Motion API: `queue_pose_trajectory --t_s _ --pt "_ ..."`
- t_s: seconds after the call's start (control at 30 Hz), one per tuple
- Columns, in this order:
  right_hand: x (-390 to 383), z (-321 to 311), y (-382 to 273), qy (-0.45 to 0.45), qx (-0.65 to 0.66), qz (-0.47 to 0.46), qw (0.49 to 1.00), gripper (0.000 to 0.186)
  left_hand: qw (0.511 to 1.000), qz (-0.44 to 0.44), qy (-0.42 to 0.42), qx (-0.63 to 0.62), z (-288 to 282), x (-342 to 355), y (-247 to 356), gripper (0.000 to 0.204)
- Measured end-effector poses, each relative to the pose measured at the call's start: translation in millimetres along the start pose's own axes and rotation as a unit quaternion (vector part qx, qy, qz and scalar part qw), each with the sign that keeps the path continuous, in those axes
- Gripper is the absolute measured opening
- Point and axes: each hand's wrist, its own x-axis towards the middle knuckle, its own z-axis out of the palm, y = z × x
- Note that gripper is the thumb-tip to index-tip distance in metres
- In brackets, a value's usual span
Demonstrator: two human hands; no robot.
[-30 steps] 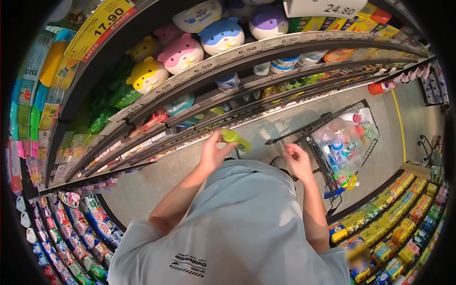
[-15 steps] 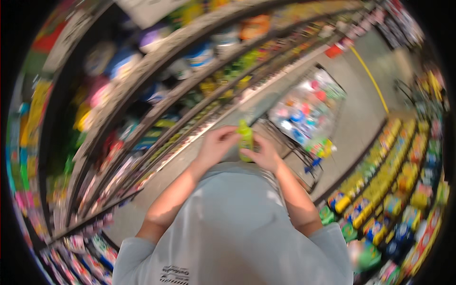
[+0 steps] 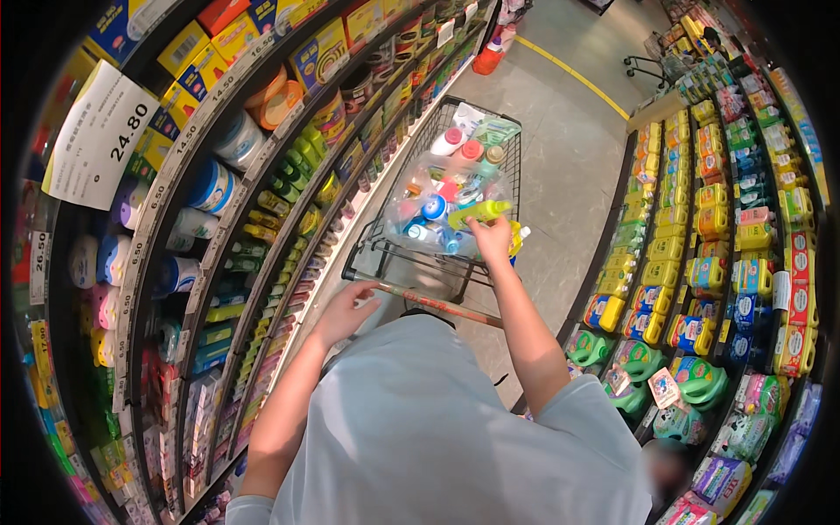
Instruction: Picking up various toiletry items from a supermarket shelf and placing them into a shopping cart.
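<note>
My right hand [image 3: 492,238] grips a small yellow-green bottle [image 3: 478,213], which lies tilted nearly sideways over the load of a shopping cart [image 3: 516,149]. Beneath it, a clear plastic bag [image 3: 407,188] bulges with several bottles and containers with white, red and blue caps. Close to the left end of the cart's handlebar [image 3: 437,305] is my left hand [image 3: 348,313], empty, its fingers loosely bent and apart. Whether its fingertips touch the bar I cannot tell.
Shelves on the left carry boxes, tubs and small bottles, with a large white price sign [image 3: 101,136] jutting out. Detergent jugs [image 3: 647,324] line the shelves on the right. Between them runs a grey tiled floor [image 3: 560,131] with a yellow line [image 3: 573,74] farther ahead.
Both hands were together around the bottle before my body. Now my right hand alone holds it out over the cart, and my left has let go and moved left. The cart now sits straight ahead.
</note>
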Motion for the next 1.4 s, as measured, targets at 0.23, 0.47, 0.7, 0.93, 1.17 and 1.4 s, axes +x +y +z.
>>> queue_pose_trajectory --t_s 0.23,0.47,0.7,0.93,1.17,1.4 --pt "31.8 -1.4 86.1 -0.185 -0.12 -0.097 0.97 0.043 0.975 0.097 -0.008 0.2 41.4 34.3 -16.8 0.047" --pt "22.4 -32.3 83.2 -0.361 -0.396 -0.131 0.834 0.06 0.948 0.083 -0.008 0.309 60.3 33.1 -11.2 0.05" --pt "32.7 -51.8 52.9 -0.388 -0.5 -0.076 0.77 0.067 0.947 0.053 -0.01 0.316 69.6 42.9 -1.3 0.053" --pt "43.2 -51.2 36.4 -0.149 -0.464 -0.088 0.869 0.066 0.98 0.007 0.06 0.191 79.6 88.2 -8.6 0.041" --pt "63.4 -58.0 86.5 -0.125 -0.34 0.007 0.932 0.045 0.957 0.113 0.162 0.214 79.0 170.6 14.1 0.031" --pt "23.6 -70.0 66.9 0.207 0.209 -0.004 0.956 0.022 0.878 0.058 0.054 0.472 68.1 216.1 7.7 0.032"
